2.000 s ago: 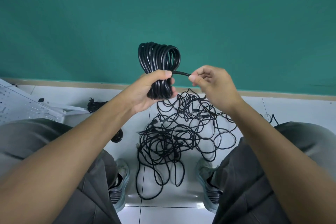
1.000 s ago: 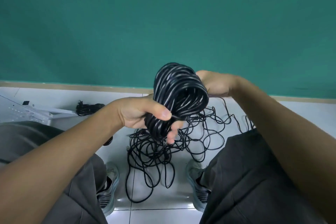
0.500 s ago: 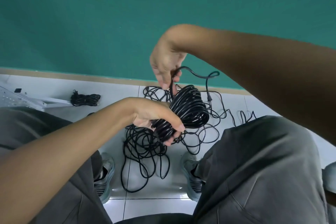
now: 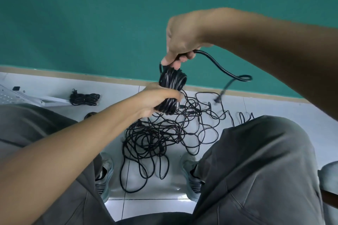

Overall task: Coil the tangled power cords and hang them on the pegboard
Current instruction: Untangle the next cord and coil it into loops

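Observation:
A coil of black power cord (image 4: 172,82) is gripped around its lower half by my left hand (image 4: 157,98), in front of the green wall. Just above the coil, my right hand (image 4: 181,42) pinches the cord's loose tail (image 4: 219,67), which curves right and down to a blurred plug end (image 4: 217,99). Below, a tangled heap of black cords (image 4: 161,133) lies on the white tile floor between my feet. A finished black cord bundle (image 4: 85,99) rests on the floor at left, beside the white pegboard (image 4: 11,95) lying flat.
My knees in grey trousers fill the lower left and lower right, with grey shoes (image 4: 105,175) either side of the tangle. A second dark bundle (image 4: 90,114) peeks out by my left knee. A tan skirting strip (image 4: 73,75) runs along the wall's base.
My right hand has risen above the coil and carries the loose tail over its top. My left hand has turned the coil upright. The view has tipped down slightly.

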`<control>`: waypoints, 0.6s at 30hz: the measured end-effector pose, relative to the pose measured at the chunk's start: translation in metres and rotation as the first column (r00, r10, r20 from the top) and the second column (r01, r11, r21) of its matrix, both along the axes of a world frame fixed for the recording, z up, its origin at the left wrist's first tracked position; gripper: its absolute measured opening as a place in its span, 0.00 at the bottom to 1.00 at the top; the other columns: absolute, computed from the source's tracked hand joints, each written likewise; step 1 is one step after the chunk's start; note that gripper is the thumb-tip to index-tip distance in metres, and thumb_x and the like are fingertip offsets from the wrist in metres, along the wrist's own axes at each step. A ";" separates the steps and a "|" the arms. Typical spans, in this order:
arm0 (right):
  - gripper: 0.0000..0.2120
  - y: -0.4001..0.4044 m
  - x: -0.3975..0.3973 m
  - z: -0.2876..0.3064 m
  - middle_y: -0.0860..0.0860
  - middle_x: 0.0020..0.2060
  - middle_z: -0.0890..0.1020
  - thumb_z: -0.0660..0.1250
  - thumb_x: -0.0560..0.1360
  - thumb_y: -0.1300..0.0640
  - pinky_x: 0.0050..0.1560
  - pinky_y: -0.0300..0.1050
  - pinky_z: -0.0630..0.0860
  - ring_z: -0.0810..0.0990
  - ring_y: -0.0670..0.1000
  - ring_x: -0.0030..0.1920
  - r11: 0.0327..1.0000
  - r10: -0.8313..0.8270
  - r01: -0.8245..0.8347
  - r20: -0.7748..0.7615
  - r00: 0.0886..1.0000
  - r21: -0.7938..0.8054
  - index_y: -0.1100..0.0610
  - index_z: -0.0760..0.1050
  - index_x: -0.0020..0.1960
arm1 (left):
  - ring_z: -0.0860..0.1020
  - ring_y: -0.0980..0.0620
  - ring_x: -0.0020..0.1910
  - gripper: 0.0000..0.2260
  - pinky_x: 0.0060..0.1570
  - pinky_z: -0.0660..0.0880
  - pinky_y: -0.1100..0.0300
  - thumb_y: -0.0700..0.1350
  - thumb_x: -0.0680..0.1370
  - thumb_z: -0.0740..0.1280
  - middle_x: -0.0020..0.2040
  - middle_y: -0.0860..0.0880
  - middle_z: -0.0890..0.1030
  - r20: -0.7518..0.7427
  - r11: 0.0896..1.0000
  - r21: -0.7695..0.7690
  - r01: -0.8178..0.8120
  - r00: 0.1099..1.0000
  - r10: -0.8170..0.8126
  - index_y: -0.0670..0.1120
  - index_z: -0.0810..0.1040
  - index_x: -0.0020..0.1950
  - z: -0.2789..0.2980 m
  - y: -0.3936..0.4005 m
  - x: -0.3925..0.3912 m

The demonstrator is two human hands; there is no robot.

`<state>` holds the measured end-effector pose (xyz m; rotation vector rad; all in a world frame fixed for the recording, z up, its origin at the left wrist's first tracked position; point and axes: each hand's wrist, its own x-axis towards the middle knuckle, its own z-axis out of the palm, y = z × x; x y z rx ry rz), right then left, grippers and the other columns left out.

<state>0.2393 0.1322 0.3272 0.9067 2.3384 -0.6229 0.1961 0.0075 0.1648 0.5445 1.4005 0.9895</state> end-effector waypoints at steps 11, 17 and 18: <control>0.13 0.017 0.111 -0.004 0.49 0.31 0.77 0.71 0.74 0.50 0.30 0.38 0.60 0.63 0.46 0.27 0.837 -0.430 0.231 -0.335 0.839 -0.495 0.60 0.86 0.46 | 0.80 0.45 0.43 0.15 0.46 0.81 0.51 0.41 0.73 0.78 0.49 0.45 0.80 0.223 0.948 0.203 -0.246 0.954 0.200 0.45 0.79 0.56 0.033 0.001 0.009; 0.12 0.004 0.131 -0.026 0.51 0.31 0.75 0.71 0.72 0.52 0.31 0.38 0.57 0.61 0.47 0.29 0.682 -0.559 0.243 -0.276 0.782 -0.690 0.61 0.84 0.46 | 0.81 0.48 0.39 0.24 0.46 0.82 0.51 0.42 0.70 0.78 0.51 0.42 0.78 0.461 0.907 0.343 -0.245 0.885 0.064 0.37 0.75 0.61 0.053 -0.010 0.015; 0.12 0.001 0.133 -0.031 0.51 0.31 0.75 0.71 0.71 0.52 0.31 0.38 0.58 0.61 0.47 0.30 0.661 -0.572 0.241 -0.269 0.775 -0.710 0.61 0.85 0.45 | 0.81 0.48 0.39 0.25 0.47 0.82 0.51 0.43 0.68 0.78 0.50 0.43 0.78 0.464 0.902 0.354 -0.246 0.884 0.058 0.37 0.74 0.61 0.054 -0.011 0.012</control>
